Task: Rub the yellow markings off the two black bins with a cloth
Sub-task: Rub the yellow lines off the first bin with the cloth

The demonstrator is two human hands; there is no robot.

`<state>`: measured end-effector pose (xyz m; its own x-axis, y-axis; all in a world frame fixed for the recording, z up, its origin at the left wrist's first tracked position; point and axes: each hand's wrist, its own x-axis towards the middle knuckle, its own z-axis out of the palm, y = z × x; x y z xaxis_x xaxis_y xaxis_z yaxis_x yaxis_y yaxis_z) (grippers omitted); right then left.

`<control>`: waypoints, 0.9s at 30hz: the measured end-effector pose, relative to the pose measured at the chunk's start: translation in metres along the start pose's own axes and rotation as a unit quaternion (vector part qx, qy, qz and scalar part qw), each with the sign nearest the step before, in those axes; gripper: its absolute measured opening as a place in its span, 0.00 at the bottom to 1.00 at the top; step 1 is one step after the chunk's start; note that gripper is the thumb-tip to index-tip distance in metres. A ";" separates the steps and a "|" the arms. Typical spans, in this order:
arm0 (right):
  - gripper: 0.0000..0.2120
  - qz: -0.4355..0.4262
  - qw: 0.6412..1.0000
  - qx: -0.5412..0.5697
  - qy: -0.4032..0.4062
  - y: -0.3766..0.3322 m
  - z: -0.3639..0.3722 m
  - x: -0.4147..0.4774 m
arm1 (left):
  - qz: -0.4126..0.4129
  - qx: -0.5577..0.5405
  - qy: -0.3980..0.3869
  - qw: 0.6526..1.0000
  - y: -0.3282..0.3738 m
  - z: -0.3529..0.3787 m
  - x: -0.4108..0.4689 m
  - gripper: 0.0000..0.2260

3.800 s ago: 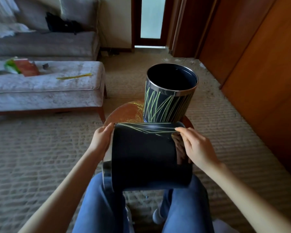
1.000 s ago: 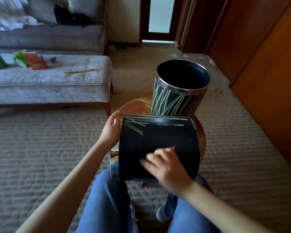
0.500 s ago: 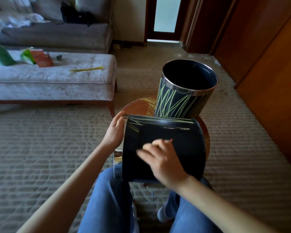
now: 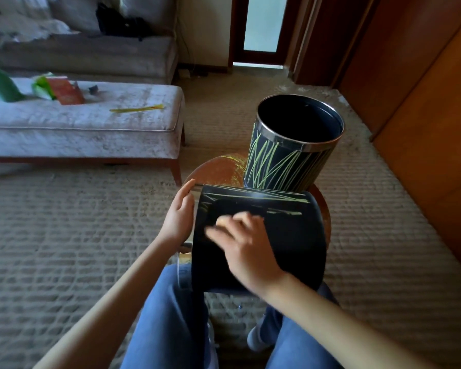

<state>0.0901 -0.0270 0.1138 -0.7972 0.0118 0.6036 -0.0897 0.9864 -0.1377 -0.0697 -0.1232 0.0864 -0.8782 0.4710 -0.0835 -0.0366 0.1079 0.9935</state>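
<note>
Right hand slid left across bin (blurred, grip unclear); left hand flat on rim.

The right hand is blurred, so whether its fingers hold anything cannot be told. The lying bin hides most of the table. A green thing at the left edge is blurred and cut off.
</note>
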 end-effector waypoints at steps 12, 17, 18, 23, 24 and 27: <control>0.13 0.061 0.997 0.032 -0.045 0.040 0.024 0.080 | 0.011 -0.040 -0.005 0.999 -0.001 -0.001 -0.012 0.21; 0.13 -0.033 0.999 0.035 -0.019 0.015 0.013 0.041 | -0.030 -0.059 0.010 0.998 0.008 0.000 -0.005 0.15; 0.12 -0.061 0.997 0.038 -0.029 0.010 0.010 0.029 | -0.034 -0.056 0.011 0.998 0.008 0.000 -0.003 0.14; 0.10 -0.185 0.980 -0.012 -0.071 0.014 -0.005 -0.023 | -0.035 -0.013 0.020 0.999 0.013 0.000 -0.002 0.17; 0.11 -0.182 0.981 -0.023 -0.065 0.023 -0.012 -0.031 | -0.040 -0.004 0.023 0.999 0.015 0.000 -0.002 0.19; 0.14 -0.120 0.989 -0.067 -0.047 0.058 -0.039 -0.061 | -0.053 0.056 0.031 0.997 0.026 0.001 0.000 0.19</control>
<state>0.1567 0.0355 0.0998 -0.8155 -0.2342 0.5293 -0.2082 0.9720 0.1093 -0.0703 -0.1191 0.1124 -0.9004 0.3968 -0.1782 -0.0792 0.2533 0.9641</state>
